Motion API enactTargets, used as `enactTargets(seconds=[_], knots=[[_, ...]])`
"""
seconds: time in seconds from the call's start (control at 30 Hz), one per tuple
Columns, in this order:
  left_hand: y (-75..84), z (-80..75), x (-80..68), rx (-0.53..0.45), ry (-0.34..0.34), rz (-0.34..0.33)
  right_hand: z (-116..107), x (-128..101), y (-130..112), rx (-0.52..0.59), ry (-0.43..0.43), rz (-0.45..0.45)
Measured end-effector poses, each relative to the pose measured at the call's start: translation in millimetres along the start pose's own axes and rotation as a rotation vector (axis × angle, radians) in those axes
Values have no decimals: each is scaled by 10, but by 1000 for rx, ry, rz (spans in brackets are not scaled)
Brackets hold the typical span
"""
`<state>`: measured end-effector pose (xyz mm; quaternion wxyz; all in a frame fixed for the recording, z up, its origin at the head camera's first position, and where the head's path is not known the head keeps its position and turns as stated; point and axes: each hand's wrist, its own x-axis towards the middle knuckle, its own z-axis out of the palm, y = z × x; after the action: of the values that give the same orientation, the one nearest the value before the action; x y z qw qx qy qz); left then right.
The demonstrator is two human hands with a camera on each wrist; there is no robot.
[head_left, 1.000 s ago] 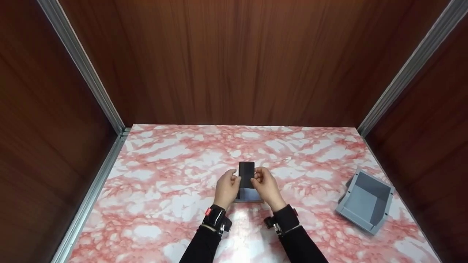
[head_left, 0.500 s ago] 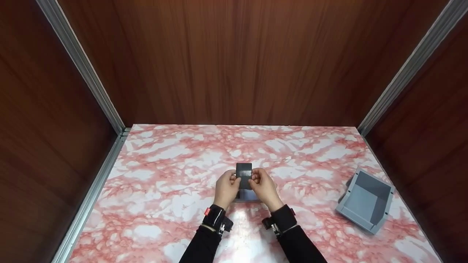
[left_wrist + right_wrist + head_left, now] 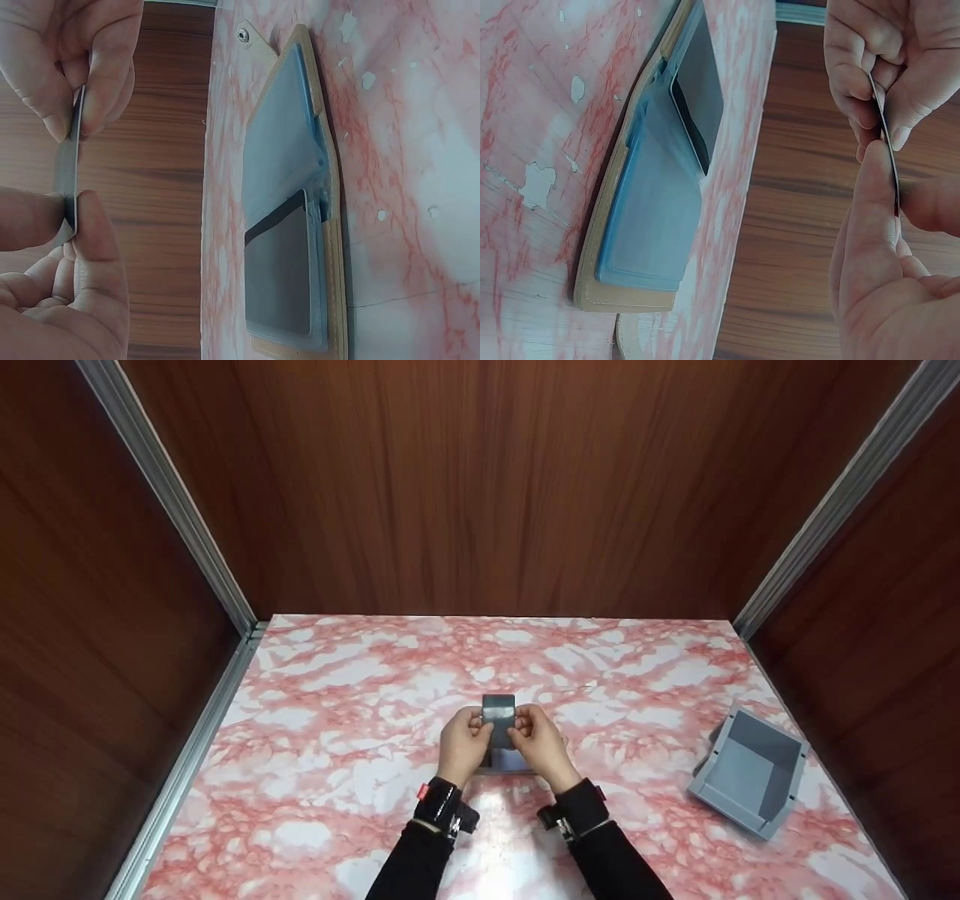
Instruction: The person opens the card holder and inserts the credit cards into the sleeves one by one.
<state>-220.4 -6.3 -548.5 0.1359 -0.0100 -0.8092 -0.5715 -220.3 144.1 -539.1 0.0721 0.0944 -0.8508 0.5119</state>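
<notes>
Pink-and-white marbled tabletop [image 3: 337, 735] inside brown wood-panelled walls, with two hands pinching a thin dark card [image 3: 499, 720] above an open card holder [image 3: 510, 761].

Largest first: a grey plastic bin [image 3: 752, 780] sits well apart to the right. The tan holder lies flat below the hands, blue sleeves open, another dark card [image 3: 279, 274] tucked in one pocket. Left hand [image 3: 463, 744] and right hand [image 3: 541, 744], wrists raised off the table, each pinch a side edge between thumb and fingertips [image 3: 874, 180]. The card looks light, stiff, probably slick; gripping the edges seems best.
</notes>
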Motion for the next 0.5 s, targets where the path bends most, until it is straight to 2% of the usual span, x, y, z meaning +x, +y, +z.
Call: enactTargets(seconds=[0.23,0.5], knots=[[2,-32,1,-26,-17,-12,-9,10,25,58,-20,-25],[-48,-61,17,-31,3,1,-87,52,76,13,-15,-84]])
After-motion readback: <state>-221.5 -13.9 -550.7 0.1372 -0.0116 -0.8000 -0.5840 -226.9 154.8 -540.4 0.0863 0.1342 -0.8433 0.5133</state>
